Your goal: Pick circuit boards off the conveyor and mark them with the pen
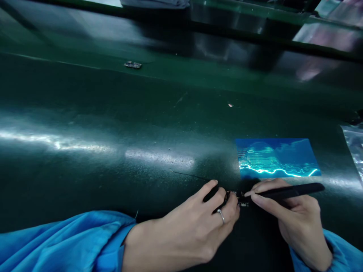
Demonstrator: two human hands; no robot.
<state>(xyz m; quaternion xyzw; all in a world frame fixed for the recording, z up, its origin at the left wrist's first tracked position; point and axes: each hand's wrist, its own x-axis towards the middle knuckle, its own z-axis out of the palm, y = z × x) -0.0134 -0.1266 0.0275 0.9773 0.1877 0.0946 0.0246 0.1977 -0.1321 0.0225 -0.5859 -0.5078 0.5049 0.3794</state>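
My left hand (198,223), with a ring on one finger, presses its fingertips onto a small circuit board (244,204) on the dark green work surface. Most of the board is hidden under those fingers. A thin black wire (190,175) runs out to the left from near the fingertips. In a pinch, my right hand (295,211) holds a slim black pen-shaped tool (295,190), its wider end slanting up to the right. The tool's tip is at or just above the board's right part; contact cannot be made out.
A blue sheet with shiny patterning (283,156) lies just beyond my right hand. Another small board (132,65) rests near the back ledge. A tiny pale scrap (230,105) lies mid-surface. Clear plastic (354,145) is at the right edge.
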